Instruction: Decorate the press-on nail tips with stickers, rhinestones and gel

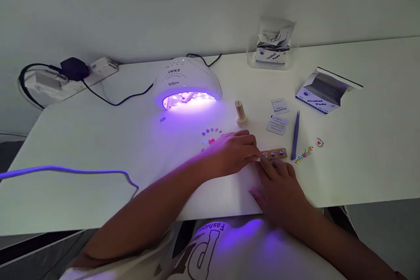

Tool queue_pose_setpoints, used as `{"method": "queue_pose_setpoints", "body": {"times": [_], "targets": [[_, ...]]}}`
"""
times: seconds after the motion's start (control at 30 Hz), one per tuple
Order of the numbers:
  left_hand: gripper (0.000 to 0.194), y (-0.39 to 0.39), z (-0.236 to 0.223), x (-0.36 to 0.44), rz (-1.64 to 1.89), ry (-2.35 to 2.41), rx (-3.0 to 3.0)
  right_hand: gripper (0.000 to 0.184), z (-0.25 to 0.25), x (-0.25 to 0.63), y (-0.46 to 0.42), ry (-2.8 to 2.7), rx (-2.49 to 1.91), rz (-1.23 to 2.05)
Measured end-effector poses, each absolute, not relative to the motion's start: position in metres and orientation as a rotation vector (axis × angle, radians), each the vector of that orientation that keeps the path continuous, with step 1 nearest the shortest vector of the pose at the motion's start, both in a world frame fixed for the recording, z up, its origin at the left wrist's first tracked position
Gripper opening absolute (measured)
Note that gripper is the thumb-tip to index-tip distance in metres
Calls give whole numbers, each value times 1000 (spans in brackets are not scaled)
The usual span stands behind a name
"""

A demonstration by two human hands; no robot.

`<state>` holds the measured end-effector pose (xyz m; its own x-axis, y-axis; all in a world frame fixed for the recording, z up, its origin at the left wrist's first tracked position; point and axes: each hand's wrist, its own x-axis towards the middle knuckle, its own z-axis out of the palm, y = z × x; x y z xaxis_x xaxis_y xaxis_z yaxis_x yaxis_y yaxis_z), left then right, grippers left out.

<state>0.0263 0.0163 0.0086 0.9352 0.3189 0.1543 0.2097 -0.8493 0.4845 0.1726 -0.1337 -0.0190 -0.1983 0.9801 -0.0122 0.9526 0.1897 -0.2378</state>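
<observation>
A narrow brown strip (278, 154) lies on the table, with several shiny rounded pieces like small nail tips on it. My left hand (234, 151) reaches over its left end, fingers bent and pinched together. A small white bit (257, 159) shows at those fingertips, too little to name. My right hand (280, 186) rests palm down at the near edge of the strip, its index finger stretched towards the left fingertips and its thumb apart. Behind my left hand, a ring of small clear gems (211, 130) surrounds a red gem (211, 141), partly hidden by that hand.
A white nail lamp (187, 78) glows purple at the back. A polish bottle (241, 113), pad sachets (277, 125), blue tweezers (295, 135) and coloured gems (304, 155) lie nearby. Alcohol pad boxes (316, 99) stand behind. A cable (65, 169) crosses the left side; a power strip (103, 72) sits behind.
</observation>
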Motion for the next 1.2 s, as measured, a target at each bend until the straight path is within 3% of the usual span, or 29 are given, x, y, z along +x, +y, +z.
{"method": "queue_pose_setpoints", "body": {"times": [0.27,0.57,0.97,1.2], "targets": [[22,21,12,25,311,441,2567,61,-20,173,-134,-2309,-1895,267],[16,20,20,24,545,408,2425,61,-22,180,-152,-2326,-1816,251],[21,19,12,46,362,309,2519,69,-18,182,-147,-2252,-1950,258],[18,22,6,48,284,310,2565,64,-18,182,-139,-2252,-1977,241]]}}
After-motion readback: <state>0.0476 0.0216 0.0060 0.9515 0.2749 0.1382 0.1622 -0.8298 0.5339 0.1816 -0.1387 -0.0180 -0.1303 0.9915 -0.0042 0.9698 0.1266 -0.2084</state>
